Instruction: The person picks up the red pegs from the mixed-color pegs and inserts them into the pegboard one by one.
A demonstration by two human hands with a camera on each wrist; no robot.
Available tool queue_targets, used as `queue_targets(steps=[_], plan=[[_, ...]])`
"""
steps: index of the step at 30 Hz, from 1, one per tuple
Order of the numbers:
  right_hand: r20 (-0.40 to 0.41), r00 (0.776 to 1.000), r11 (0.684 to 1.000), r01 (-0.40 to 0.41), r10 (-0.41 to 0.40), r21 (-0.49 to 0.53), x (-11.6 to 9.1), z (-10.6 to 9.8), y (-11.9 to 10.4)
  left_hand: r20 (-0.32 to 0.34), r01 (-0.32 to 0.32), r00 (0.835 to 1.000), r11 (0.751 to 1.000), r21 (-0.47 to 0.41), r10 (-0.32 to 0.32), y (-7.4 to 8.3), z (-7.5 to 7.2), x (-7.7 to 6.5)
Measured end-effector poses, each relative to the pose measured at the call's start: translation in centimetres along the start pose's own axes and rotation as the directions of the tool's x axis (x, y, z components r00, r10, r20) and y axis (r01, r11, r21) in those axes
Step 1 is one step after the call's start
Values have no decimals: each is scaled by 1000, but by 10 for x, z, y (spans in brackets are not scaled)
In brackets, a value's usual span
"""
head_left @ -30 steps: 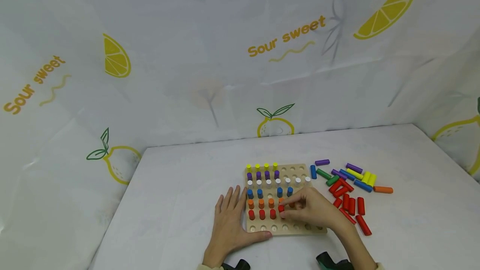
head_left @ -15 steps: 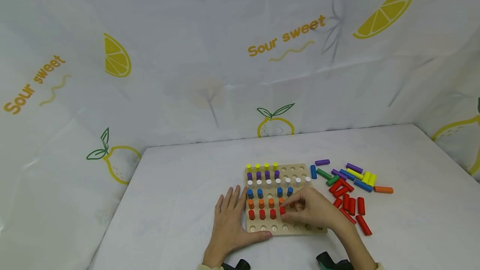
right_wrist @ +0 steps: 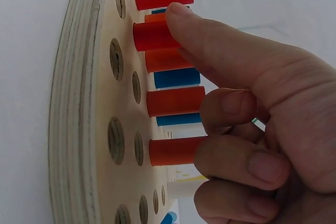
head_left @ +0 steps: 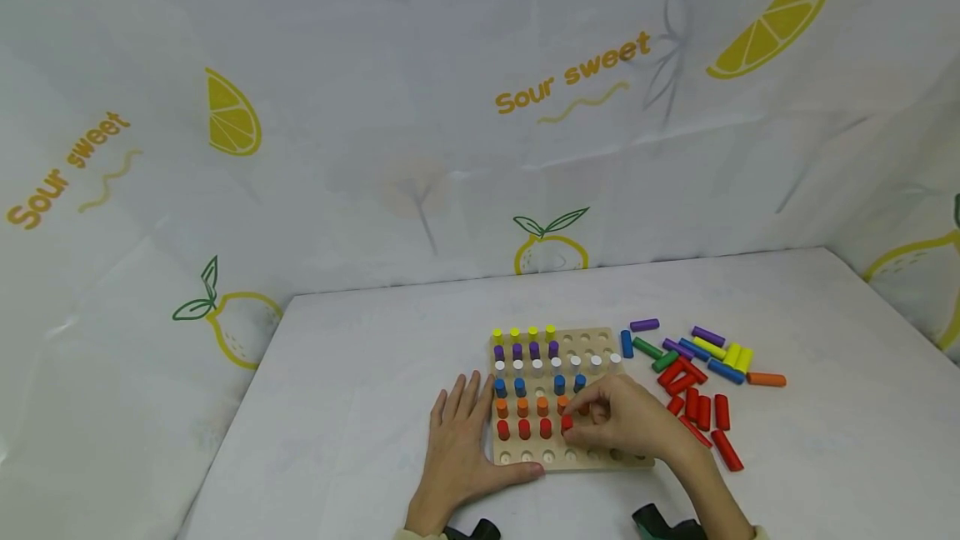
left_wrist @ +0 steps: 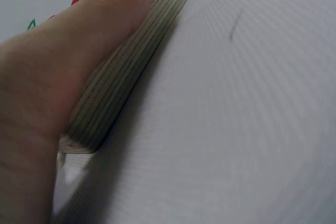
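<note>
A wooden pegboard (head_left: 592, 466) lies before me with rows of upright yellow, purple, white, blue, orange and red pegs. My right hand (head_left: 633, 419) pinches a red peg (head_left: 567, 423) between thumb and forefinger at the red row. In the right wrist view that red peg (right_wrist: 149, 36) stands upright at the board face, its far end under my thumb; its lower end appears to be in a hole. My left hand (head_left: 456, 448) lies flat with fingers spread along the board's left side. Its thumb (left_wrist: 105, 14) rests along the front edge.
To the right of the board lie loose pegs: several red pegs (head_left: 703, 412), green (head_left: 647, 348), blue (head_left: 725, 371), purple (head_left: 645, 325) and yellow (head_left: 742, 359) ones, and an orange peg (head_left: 767, 379). Bare holes show in the front row and at the back right.
The pinched red peg has shifted slightly right and toward me and now looks straighter in its row. The left hand has stayed in place.
</note>
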State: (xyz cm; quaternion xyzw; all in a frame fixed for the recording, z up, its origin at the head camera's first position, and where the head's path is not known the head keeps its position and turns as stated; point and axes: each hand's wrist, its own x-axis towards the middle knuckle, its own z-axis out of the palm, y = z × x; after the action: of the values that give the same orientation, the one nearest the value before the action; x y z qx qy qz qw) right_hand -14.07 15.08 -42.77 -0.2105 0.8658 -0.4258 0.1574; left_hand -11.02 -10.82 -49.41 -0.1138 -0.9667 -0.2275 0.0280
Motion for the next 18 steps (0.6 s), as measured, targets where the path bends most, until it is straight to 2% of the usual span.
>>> queue_targets(steps=[18], plan=[[-5,1000,1000,28,-28,3,-1,-2,2,13,30,999,1000,1,-30,1,0,0]])
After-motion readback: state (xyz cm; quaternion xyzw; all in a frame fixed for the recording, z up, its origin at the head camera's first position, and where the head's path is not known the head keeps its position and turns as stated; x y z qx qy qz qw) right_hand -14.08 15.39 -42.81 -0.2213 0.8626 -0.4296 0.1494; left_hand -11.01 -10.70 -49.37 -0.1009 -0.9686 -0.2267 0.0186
